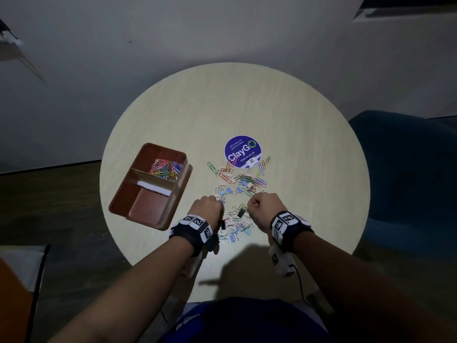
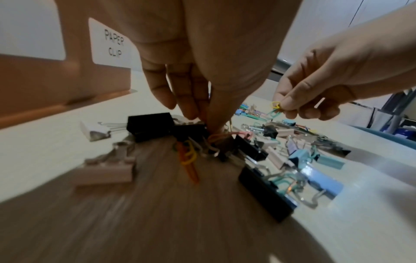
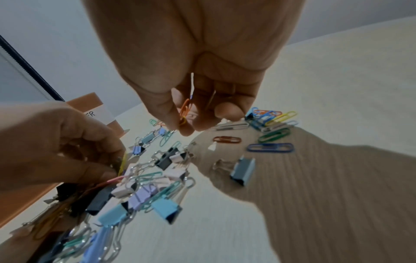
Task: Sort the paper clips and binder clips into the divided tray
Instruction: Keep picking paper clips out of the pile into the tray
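A brown divided tray (image 1: 128, 214) sits at the left of the round table; its far compartment holds several coloured paper clips (image 1: 166, 168), its near compartment shows only bare floor. A mixed pile of paper clips and binder clips (image 1: 237, 191) lies mid-table. My left hand (image 1: 209, 206) is down in the pile's near part, fingers curled, pinching thin paper clips (image 2: 216, 137) among black binder clips (image 2: 149, 126). My right hand (image 1: 263, 206) hovers just above the pile and pinches several small paper clips (image 3: 185, 112), orange and yellow among them.
A round purple "ClayGO" sticker (image 1: 242, 151) lies beyond the pile. A white label reading "PAPER CLIP" (image 2: 111, 44) is on the tray's wall. A blue chair (image 1: 405, 174) stands right of the table, and bare tabletop (image 1: 247, 105) stretches beyond the sticker.
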The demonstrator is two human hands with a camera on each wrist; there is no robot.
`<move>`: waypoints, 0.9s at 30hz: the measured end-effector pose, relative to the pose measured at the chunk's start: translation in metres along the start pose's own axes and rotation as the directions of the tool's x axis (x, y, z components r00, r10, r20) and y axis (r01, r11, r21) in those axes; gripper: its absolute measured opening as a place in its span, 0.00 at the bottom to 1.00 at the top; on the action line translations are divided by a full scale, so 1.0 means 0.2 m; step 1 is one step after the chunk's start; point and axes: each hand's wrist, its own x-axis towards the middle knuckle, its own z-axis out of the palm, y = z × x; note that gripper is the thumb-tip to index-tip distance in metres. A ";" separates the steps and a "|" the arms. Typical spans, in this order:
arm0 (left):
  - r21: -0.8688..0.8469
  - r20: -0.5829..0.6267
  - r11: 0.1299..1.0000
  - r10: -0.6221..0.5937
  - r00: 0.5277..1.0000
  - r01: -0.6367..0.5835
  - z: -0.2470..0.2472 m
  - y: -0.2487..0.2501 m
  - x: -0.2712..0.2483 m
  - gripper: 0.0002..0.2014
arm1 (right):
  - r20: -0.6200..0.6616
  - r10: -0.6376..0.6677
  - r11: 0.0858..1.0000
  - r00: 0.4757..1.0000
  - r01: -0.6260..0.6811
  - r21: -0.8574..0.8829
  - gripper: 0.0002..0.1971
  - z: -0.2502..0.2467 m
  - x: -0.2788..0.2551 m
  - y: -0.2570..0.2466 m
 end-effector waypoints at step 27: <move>-0.580 -0.393 0.806 -0.404 0.826 0.118 -0.47 -0.52 -0.15 0.11 | -0.149 -0.268 0.869 0.952 0.305 0.390 0.03 -0.06 0.16 -0.67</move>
